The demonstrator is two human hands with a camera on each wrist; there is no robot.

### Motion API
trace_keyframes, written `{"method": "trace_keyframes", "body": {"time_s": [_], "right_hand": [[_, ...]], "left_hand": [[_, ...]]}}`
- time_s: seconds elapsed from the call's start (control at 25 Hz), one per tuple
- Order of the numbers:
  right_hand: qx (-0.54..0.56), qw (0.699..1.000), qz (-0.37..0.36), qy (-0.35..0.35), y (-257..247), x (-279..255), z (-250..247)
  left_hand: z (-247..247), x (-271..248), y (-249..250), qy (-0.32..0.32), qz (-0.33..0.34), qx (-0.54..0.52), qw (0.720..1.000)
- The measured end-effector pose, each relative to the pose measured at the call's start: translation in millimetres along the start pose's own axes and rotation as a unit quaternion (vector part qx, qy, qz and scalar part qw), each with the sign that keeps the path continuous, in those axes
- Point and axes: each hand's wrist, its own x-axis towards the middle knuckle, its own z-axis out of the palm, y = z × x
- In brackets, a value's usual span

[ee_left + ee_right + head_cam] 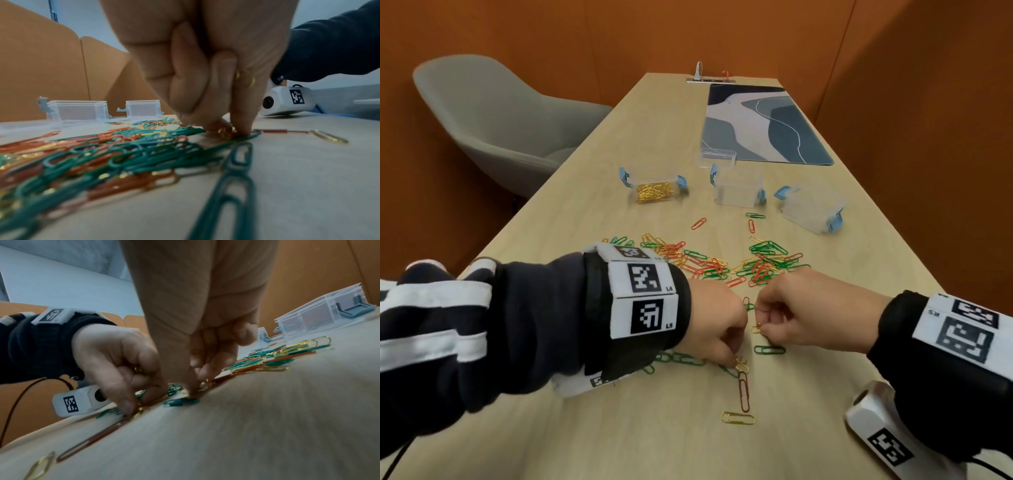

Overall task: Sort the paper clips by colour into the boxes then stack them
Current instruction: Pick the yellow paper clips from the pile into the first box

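Observation:
Red, green and gold paper clips lie in a loose pile (722,263) mid-table. My left hand (738,361) is curled and pinches gold clips (225,131) against the table, with more gold clips (244,78) tucked in its fingers. Close beside it, my right hand (758,327) pinches a gold clip (205,385) at the tabletop. Three clear boxes with blue latches stand beyond the pile: the left box (654,186) holds gold clips, while the middle box (738,186) and the right box (811,209) look empty.
Near my hands lie single clips: a green clip (769,349), a long red clip (743,390) and a gold clip (737,418). A clear lid (717,158) sits behind the boxes beside a blue patterned mat (763,126). A grey chair (500,120) stands left of the table.

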Motion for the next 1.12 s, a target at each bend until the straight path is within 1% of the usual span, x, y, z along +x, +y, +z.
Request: {"method": "trace_keyframes", "body": {"time_s": [0.08, 0.12, 0.16, 0.2, 0.24, 0.28, 0.32, 0.36, 0.4, 0.44, 0.48, 0.52, 0.64, 0.76, 0.8, 0.84, 0.88, 0.92, 0.96, 1.0, 1.04, 1.08, 1.12], "right_hand": [[-0.007, 1.000, -0.008, -0.009, -2, -1, 1], [-0.014, 1.000, -0.018, -0.008, -2, -2, 2], [-0.019, 0.999, -0.027, -0.002, -2, -3, 2], [-0.018, 0.999, -0.036, 0.013, -1, -4, 1], [-0.012, 0.998, -0.044, 0.038, 1, -5, 0], [0.000, 0.996, -0.053, 0.069, 3, -7, -1], [0.013, 0.993, -0.060, 0.101, 4, -8, -3], [0.028, 0.988, -0.069, 0.134, 4, -9, -5], [0.042, 0.982, -0.081, 0.166, 2, -11, -6], [0.054, 0.975, -0.098, 0.192, 0, -11, -7], [0.064, 0.970, -0.119, 0.204, -5, -11, -7], [0.068, 0.965, -0.142, 0.208, -10, -10, -8], [0.063, 0.958, -0.194, 0.199, -23, -1, -7], [0.056, 0.963, -0.188, 0.187, -27, 4, -9], [0.050, 0.963, -0.185, 0.188, -26, 3, -10], [0.047, 0.963, -0.183, 0.191, -23, 1, -10], [0.049, 0.965, -0.179, 0.185, -20, -3, -10], [0.049, 0.969, -0.175, 0.167, -17, -7, -11], [0.043, 0.975, -0.171, 0.133, -15, -13, -11], [0.032, 0.981, -0.171, 0.089, -13, -17, -10], [0.015, 0.984, -0.169, 0.046, -11, -22, -9], [-0.004, 0.986, -0.167, 0.019, -10, -26, -7], [-0.011, 0.986, -0.167, 0.013, -9, -29, -6]], "left_hand": [[3, -1, 1, -0.015, -0.006, 0.037, 0.999], [3, -3, 2, -0.011, -0.017, 0.034, 0.999], [2, -3, 0, -0.005, -0.040, -0.002, 0.999], [0, -2, -4, 0.012, -0.074, -0.085, 0.994], [-3, -4, -10, 0.022, -0.120, -0.219, 0.968], [-8, -6, -16, 0.024, -0.158, -0.376, 0.913], [-11, -7, -23, 0.009, -0.175, -0.510, 0.842], [-14, -9, -28, -0.011, -0.174, -0.606, 0.776], [-15, -10, -32, -0.027, -0.167, -0.659, 0.733], [-13, -10, -33, -0.039, -0.161, -0.687, 0.708], [-10, -9, -32, -0.045, -0.156, -0.698, 0.698], [-8, -8, -30, -0.047, -0.151, -0.705, 0.691], [-2, -4, -25, -0.046, -0.136, -0.707, 0.693], [-1, -6, -27, -0.043, -0.150, -0.731, 0.664], [-2, -8, -30, -0.045, -0.158, -0.729, 0.665], [-2, -10, -35, -0.051, -0.169, -0.714, 0.677], [-4, -11, -42, -0.060, -0.178, -0.691, 0.698], [-10, -11, -52, -0.060, -0.191, -0.664, 0.720], [-18, -11, -64, -0.041, -0.209, -0.635, 0.743], [-30, -10, -78, 0.003, -0.232, -0.603, 0.763], [-44, -7, -93, 0.063, -0.255, -0.569, 0.779], [-59, -4, -108, 0.127, -0.278, -0.535, 0.788], [-73, 0, -121, 0.185, -0.299, -0.503, 0.789]]}}
